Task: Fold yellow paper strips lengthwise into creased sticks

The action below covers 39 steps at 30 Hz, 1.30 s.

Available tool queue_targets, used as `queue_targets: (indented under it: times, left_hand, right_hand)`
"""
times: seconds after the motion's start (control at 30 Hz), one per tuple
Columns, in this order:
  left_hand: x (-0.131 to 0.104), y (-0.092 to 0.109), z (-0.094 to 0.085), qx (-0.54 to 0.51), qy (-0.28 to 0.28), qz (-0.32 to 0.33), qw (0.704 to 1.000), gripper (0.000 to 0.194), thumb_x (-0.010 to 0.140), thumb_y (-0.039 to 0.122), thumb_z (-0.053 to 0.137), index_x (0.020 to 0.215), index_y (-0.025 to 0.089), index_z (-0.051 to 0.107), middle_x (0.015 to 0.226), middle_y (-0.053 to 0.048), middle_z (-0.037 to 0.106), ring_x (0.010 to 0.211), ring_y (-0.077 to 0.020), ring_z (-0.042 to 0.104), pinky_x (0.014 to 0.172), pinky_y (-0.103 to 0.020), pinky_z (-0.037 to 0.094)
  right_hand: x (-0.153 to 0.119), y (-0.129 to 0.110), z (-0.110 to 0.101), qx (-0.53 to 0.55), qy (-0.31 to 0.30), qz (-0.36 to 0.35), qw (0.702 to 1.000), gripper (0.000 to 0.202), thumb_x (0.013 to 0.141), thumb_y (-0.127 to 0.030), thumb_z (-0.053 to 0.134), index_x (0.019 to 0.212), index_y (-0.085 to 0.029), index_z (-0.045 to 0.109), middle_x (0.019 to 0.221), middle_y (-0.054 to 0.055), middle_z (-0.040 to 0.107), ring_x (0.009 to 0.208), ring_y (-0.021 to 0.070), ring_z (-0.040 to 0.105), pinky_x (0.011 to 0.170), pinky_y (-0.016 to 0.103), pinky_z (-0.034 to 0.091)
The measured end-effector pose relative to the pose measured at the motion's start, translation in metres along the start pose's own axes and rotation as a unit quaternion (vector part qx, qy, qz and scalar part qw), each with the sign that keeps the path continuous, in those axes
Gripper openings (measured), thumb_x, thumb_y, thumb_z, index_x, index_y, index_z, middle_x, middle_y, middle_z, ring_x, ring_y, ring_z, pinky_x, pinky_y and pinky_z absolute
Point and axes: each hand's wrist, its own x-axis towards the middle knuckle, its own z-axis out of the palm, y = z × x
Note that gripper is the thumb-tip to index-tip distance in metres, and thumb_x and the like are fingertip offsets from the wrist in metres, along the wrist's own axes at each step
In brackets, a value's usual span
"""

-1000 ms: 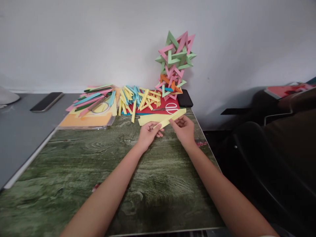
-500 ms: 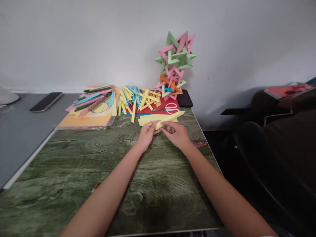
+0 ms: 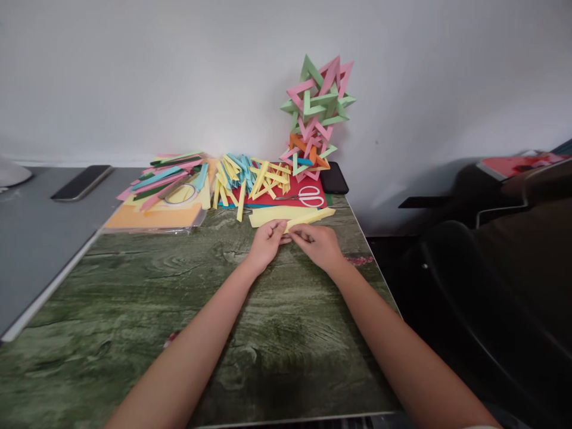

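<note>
Between my two hands is a folded yellow paper strip (image 3: 311,219), its far end pointing to the right and away from me. The fingers of my left hand (image 3: 268,241) pinch its near end. My right hand (image 3: 319,243) grips the same end with thumb and forefinger, close to the left fingertips. Just behind lies a flat yellow paper sheet (image 3: 272,215), partly covered by the strip and my fingers. White-handled scissors (image 3: 308,196) rest on red paper (image 3: 292,204) farther back.
Folded yellow and blue strips (image 3: 241,179) lie in a heap behind. To the left are coloured strips (image 3: 167,177) on an orange paper pack (image 3: 147,220). A pink and green paper star model (image 3: 319,101) rises by a black phone (image 3: 333,177). Another phone (image 3: 83,182) lies far left.
The strip's far end has dipped slightly, lying a little lower over the yellow sheet. My right-hand fingers have drawn closer together on the near end.
</note>
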Motion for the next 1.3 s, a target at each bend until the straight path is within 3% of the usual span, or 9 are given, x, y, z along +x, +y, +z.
queue_targets:
  times: [0.27,0.43,0.63,0.97,1.3]
  left_hand:
    - [0.0,0.0004,0.0,-0.011,-0.01,0.0,1.0,0.028,0.073,0.041,0.054,0.084,0.015,0.06,0.082,-0.004,0.065,0.075,-0.0133,0.061,0.075,-0.028,0.048]
    - [-0.0005,0.0008,0.0014,-0.009,-0.006,0.004,1.0,0.029,0.073,0.04,0.054,0.087,0.016,0.06,0.085,-0.004,0.065,0.077,-0.014,0.061,0.075,-0.027,0.048]
    - [-0.0024,0.0002,0.0027,-0.026,0.012,0.003,1.0,0.026,0.074,0.036,0.053,0.088,0.016,0.061,0.088,-0.005,0.065,0.076,-0.0136,0.061,0.074,-0.027,0.048]
    - [-0.0004,0.0012,0.0037,0.006,-0.014,0.004,1.0,0.03,0.072,0.029,0.056,0.099,0.017,0.059,0.095,-0.005,0.065,0.082,-0.0138,0.06,0.075,-0.025,0.046]
    - [0.0005,-0.003,0.0022,0.028,-0.029,0.013,0.999,0.034,0.078,0.024,0.049,0.111,0.017,0.052,0.106,-0.006,0.061,0.084,-0.0121,0.058,0.076,-0.025,0.046]
  right_hand:
    - [-0.0001,0.0003,0.0019,0.032,0.021,0.032,0.999,0.018,0.077,-0.035,0.049,0.08,-0.023,0.063,0.048,-0.005,0.047,0.044,0.0087,0.039,0.049,0.021,0.029]
    - [0.0017,0.0009,0.0081,0.136,0.037,0.091,0.986,0.021,0.073,-0.04,0.053,0.076,-0.021,0.062,0.045,-0.006,0.042,0.042,0.008,0.035,0.045,0.021,0.026]
    - [0.0057,-0.0047,0.0094,0.287,0.047,0.139,0.947,0.023,0.069,-0.04,0.056,0.067,-0.018,0.056,0.043,-0.006,0.039,0.039,0.0072,0.032,0.041,0.021,0.025]
    - [0.0072,-0.0066,0.0078,0.346,0.052,0.189,0.918,0.019,0.064,-0.033,0.061,0.065,-0.015,0.056,0.045,-0.005,0.046,0.039,0.0063,0.038,0.041,0.02,0.028]
    - [0.0089,-0.0036,0.0094,0.381,0.059,0.183,0.904,0.019,0.064,-0.033,0.061,0.064,-0.015,0.058,0.05,-0.002,0.054,0.043,0.0081,0.046,0.043,0.02,0.034]
